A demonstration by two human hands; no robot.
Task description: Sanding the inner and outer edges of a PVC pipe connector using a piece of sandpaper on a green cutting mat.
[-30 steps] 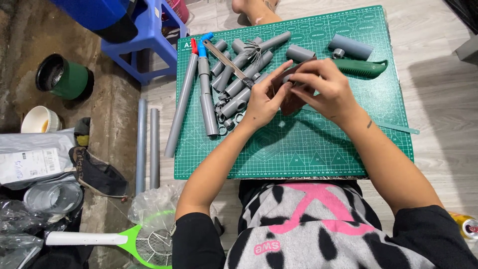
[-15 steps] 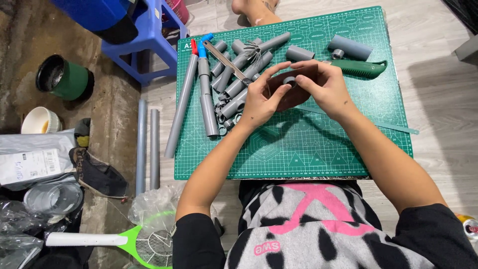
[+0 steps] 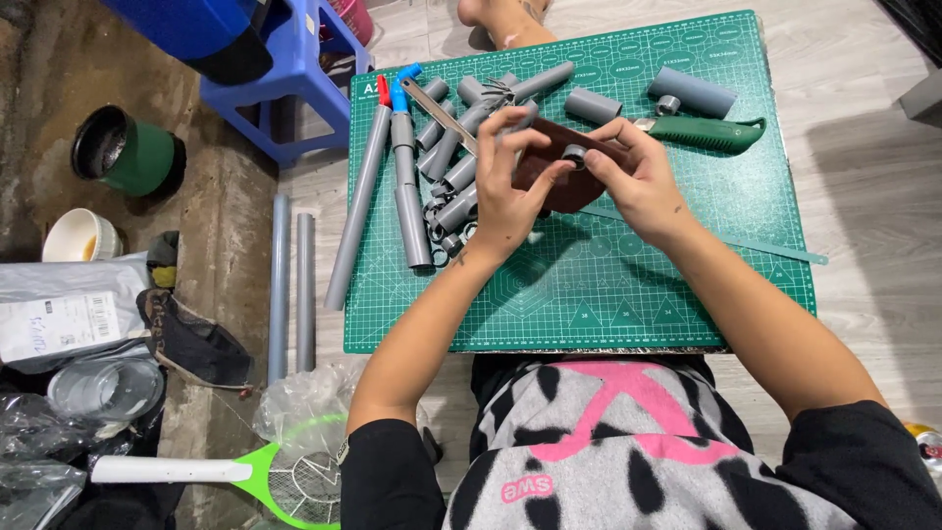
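Fingers of my left hand (image 3: 505, 191) are curled around a dark brown sheet (image 3: 564, 177), thumb pressed on its face, holding it up above the green cutting mat (image 3: 608, 294). My right hand (image 3: 638, 177) is nearly closed, pinching a small grey ring (image 3: 574, 154) against that sheet (whether the ring is a short cut of pipe I cannot tell). Just left of the hands lies a heap of grey pipe pieces (image 3: 446, 177), partly hidden by my left hand. A green-handled knife (image 3: 711, 132) sits beyond my right hand, near a short grey pipe (image 3: 692, 91). A blue stool (image 3: 294, 74) stands off the mat.
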